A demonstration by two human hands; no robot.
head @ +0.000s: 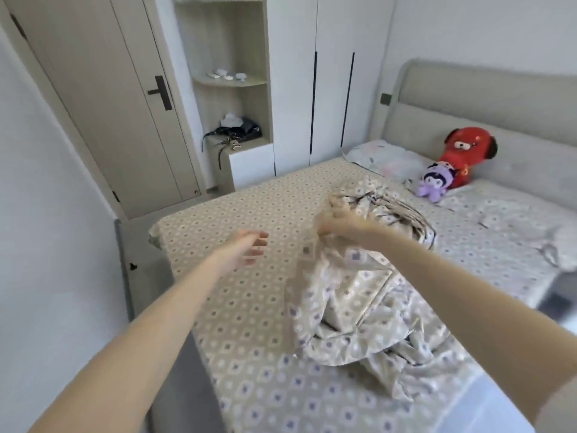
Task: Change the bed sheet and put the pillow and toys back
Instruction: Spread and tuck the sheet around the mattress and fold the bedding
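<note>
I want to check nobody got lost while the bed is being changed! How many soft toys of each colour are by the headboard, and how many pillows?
Red soft toy: 1
Purple soft toy: 1
Pillow: 1
Total: 3
The rumpled bedding on the right might hide more; I cannot tell.

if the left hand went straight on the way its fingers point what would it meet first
Probably the bunched sheet gripped by the right hand; the left hand points toward it, depth unclear.
</note>
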